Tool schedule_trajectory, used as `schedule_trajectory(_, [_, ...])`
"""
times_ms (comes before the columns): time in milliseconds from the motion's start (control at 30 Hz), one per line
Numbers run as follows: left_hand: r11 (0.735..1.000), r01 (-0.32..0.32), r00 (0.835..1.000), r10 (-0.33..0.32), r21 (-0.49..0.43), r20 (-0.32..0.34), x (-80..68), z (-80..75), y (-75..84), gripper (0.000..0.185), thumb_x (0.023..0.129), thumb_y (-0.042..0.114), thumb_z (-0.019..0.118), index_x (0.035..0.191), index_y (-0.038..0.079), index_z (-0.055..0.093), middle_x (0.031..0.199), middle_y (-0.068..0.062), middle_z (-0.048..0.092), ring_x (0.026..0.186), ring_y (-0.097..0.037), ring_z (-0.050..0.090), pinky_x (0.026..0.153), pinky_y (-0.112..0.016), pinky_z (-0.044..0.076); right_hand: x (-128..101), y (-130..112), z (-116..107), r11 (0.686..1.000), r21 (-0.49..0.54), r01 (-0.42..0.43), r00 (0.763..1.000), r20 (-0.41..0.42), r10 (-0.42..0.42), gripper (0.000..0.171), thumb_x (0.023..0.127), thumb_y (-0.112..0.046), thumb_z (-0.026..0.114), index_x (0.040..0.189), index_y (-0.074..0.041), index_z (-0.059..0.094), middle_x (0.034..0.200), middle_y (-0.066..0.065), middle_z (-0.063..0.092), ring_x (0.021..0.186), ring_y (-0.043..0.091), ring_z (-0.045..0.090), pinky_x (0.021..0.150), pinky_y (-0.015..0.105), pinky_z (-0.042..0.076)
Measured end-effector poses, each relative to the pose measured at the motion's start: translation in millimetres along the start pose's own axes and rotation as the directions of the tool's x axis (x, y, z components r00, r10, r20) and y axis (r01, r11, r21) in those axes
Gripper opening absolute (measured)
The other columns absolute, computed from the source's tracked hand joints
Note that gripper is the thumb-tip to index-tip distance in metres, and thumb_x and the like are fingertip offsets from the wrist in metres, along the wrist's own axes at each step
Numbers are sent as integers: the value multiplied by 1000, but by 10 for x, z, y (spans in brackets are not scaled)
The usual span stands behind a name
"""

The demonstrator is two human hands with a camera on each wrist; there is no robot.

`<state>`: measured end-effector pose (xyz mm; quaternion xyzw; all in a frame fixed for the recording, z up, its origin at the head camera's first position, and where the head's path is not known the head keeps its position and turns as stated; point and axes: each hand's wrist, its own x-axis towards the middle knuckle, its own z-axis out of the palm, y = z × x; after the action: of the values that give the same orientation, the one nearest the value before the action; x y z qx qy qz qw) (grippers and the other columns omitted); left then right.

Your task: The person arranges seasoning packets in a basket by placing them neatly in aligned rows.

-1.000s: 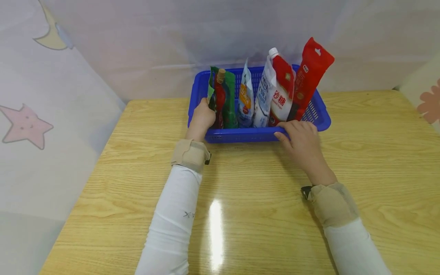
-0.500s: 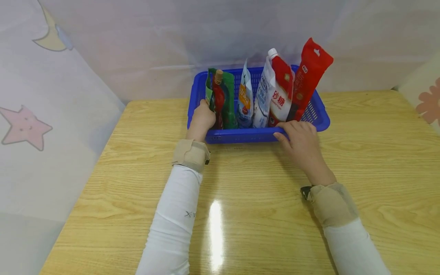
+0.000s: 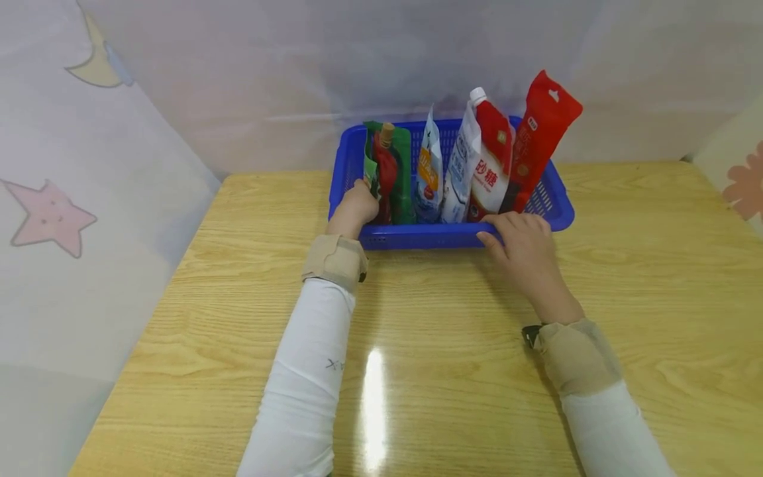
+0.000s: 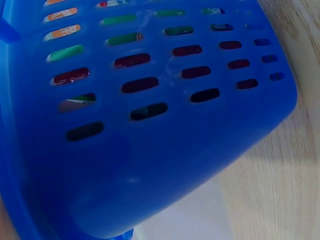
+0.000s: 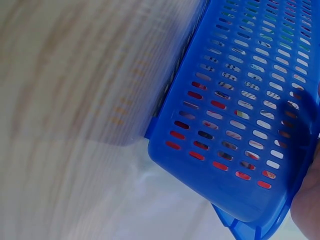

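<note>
A blue plastic basket (image 3: 429, 237) stands at the table's back edge, holding packages upright. My left hand (image 3: 356, 207) reaches over its left front corner and holds a green pouch (image 3: 371, 171) by its lower edge, fingertips hidden inside. Beside that pouch is a dark red pouch (image 3: 387, 173) with a tan cap, then a second green pouch (image 3: 405, 179). My right hand (image 3: 524, 248) grips the front rim toward the right, thumb outside and fingers over it. The right wrist view catches part of this hand (image 5: 307, 207) against the basket's slotted wall (image 5: 230, 110).
Farther right in the basket are a blue-and-orange pouch (image 3: 428, 172), a white pouch (image 3: 461, 169), a red-and-white sugar pouch (image 3: 491, 165) with a white cap, and a tall red packet (image 3: 545, 129). Behind the wooden table (image 3: 453, 344) rises a pale wall (image 3: 238, 86).
My left hand has shifted slightly right, farther in over the basket corner. The right hand and the basket stay put, while the whole view shifts a little.
</note>
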<state>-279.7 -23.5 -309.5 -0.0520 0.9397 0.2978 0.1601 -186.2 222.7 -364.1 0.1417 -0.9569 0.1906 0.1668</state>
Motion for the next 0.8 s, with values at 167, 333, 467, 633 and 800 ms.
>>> schedule_trajectory(167, [998,37,999,-39,54,37,-10,-5,38,56,102,23,30,151,0,12,152,-21,33,143,-31,32,116,-42,30,-2,-2,-13,1000,-5,-3,1000,2,3,31,97,-21,55,117,3,59,112,25,62,108,42,51,100,56,31])
schedule_trajectory(333, [995,51,997,-56,87,52,67,7,16,57,101,21,31,150,-1,13,152,-20,33,143,-30,32,117,-42,28,2,5,-2,1000,-8,2,1000,7,-2,32,97,-22,55,116,2,59,112,24,62,108,42,51,100,56,31])
schedule_trajectory(467, [987,18,999,-24,161,38,623,224,-202,59,99,24,29,151,-1,15,153,-18,33,141,-29,34,116,-43,30,11,23,25,1000,-2,4,1000,0,-4,31,97,-23,54,116,1,59,112,24,62,108,41,50,100,56,30])
schedule_trajectory(633, [974,7,998,-20,228,56,1187,402,-374,58,98,28,32,151,8,22,154,-10,33,139,-24,38,113,-42,35,36,45,31,1000,-4,11,1000,-6,-11,31,97,-23,54,116,1,59,112,24,62,108,42,51,100,56,31])
schedule_trajectory(800, [969,-47,999,44,241,16,947,335,-291,52,94,23,38,141,2,38,142,-12,47,125,-22,50,104,-38,43,61,55,41,1000,-3,-1,1000,4,1,32,98,-23,53,117,2,59,113,24,62,109,42,51,101,56,31])
